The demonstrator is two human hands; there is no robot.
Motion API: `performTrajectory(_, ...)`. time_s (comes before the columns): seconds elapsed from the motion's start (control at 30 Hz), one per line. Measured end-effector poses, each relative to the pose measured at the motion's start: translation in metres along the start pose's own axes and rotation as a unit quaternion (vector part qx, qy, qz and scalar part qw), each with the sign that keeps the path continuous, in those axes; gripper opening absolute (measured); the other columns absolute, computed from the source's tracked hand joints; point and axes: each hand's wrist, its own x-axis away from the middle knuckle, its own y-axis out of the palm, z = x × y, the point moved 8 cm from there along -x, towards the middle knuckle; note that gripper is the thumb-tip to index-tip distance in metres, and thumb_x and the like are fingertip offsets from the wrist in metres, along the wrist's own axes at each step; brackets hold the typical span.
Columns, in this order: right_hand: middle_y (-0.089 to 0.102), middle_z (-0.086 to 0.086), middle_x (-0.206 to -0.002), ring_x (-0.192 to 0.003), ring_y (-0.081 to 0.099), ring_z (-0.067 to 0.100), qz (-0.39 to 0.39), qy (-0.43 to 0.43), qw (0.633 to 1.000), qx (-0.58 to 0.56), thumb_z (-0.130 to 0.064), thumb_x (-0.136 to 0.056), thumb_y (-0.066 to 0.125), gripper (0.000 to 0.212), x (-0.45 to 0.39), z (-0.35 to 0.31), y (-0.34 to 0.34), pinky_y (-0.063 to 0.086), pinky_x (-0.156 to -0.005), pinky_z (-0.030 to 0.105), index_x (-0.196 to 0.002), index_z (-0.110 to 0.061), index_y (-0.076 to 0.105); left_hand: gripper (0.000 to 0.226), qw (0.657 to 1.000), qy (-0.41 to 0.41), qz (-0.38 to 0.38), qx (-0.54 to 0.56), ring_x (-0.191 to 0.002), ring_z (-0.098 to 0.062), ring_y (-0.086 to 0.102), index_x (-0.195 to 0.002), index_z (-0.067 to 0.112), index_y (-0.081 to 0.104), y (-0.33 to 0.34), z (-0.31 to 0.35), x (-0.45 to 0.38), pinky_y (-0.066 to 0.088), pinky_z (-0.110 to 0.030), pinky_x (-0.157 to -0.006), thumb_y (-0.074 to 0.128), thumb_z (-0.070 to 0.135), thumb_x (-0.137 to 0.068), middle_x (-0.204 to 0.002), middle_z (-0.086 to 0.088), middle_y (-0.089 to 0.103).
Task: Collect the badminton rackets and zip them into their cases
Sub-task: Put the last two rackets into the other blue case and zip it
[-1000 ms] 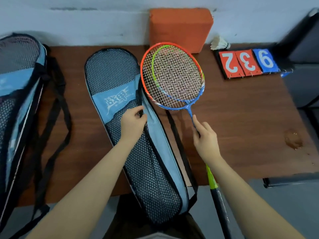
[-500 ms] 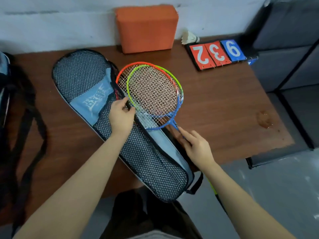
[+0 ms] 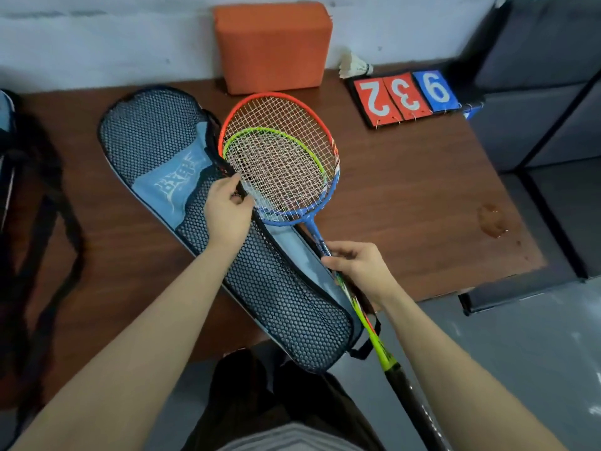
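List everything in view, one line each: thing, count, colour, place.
rackets: two, orange-and-blue frame and green frame, heads stacked at the case's opening, shafts in the right hand
racket case: one, light blue with black mesh, lying diagonally on the table
second case: one, blue and black, barely visible at the left edge, its black straps on the table
table: one, brown wood
foam block: one, orange, against the wall
shuttlecock: one, white, behind the score cards
score cards: three, two red and one blue, back right of table
stain: one, brownish, right of table
left hand: pinches the case's opening edge
right hand: holds the racket shafts
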Motion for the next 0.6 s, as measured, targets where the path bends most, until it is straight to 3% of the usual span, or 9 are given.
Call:
performTrajectory(0.17, 0.073, 0.012, -0.091, -0.072, 0.067, 0.018, -0.026, 0.048, 0.994, -0.099, 0.007, -0.078, 0.066, 0.029, 0.009, 0.008, -0.004, 0.053, -0.064, 0.025, -0.105, -0.001, 0.070, 0.048, 1.000, -0.007, 0.011, -0.002, -0.099, -0.012, 0.052, -0.137, 0.015, 0.044, -0.010, -0.002, -0.008, 0.038, -0.016, -0.090, 0.055, 0.008, -0.091, -0.138, -0.002, 0.043)
performTrajectory(0.27, 0.071, 0.005, -0.073, -0.053, 0.058, 0.012, -0.015, 0.046, 0.993, -0.108, 0.008, -0.078, 0.064, 0.028, 0.009, 0.007, -0.008, 0.048, -0.055, 0.022, -0.105, -0.001, 0.070, 0.051, 1.000, -0.004, 0.007, -0.010, -0.087, -0.009, 0.056, -0.139, 0.014, 0.041, -0.010, -0.004, -0.008, 0.043, -0.018, -0.084, 0.053, 0.005, -0.091, -0.139, -0.005, 0.044)
performTrajectory(0.37, 0.064, -0.004, -0.057, -0.044, 0.045, 0.011, -0.009, 0.038, 0.995, -0.096, 0.008, -0.078, 0.064, 0.027, 0.007, 0.006, -0.009, 0.042, -0.053, 0.024, -0.102, -0.002, 0.069, 0.057, 1.000, -0.009, 0.002, -0.022, -0.070, -0.004, 0.048, -0.142, 0.015, 0.036, -0.008, -0.010, -0.004, 0.038, -0.014, -0.074, 0.053, 0.005, -0.089, -0.135, -0.005, 0.047)
performTrajectory(0.47, 0.067, -0.005, -0.058, -0.044, 0.052, 0.011, -0.020, 0.050, 0.993, -0.107, 0.010, -0.078, 0.065, 0.025, 0.007, 0.008, -0.007, 0.046, -0.051, 0.024, -0.098, -0.003, 0.070, 0.058, 1.000, -0.017, -0.001, -0.009, -0.081, -0.004, 0.049, -0.143, 0.016, 0.035, -0.007, -0.015, 0.001, 0.037, -0.009, -0.073, 0.055, 0.007, -0.089, -0.137, -0.001, 0.044)
performTrajectory(0.6, 0.070, 0.003, -0.068, -0.058, 0.059, 0.019, -0.021, 0.080, 0.994, -0.075, 0.007, -0.075, 0.070, 0.024, 0.008, 0.020, -0.008, 0.049, -0.059, 0.031, -0.095, -0.005, 0.074, 0.056, 0.999, -0.016, 0.034, 0.032, -0.094, -0.014, 0.054, -0.141, 0.018, 0.038, -0.024, -0.016, 0.003, 0.039, -0.003, -0.074, 0.057, 0.009, -0.089, -0.137, -0.001, 0.045)
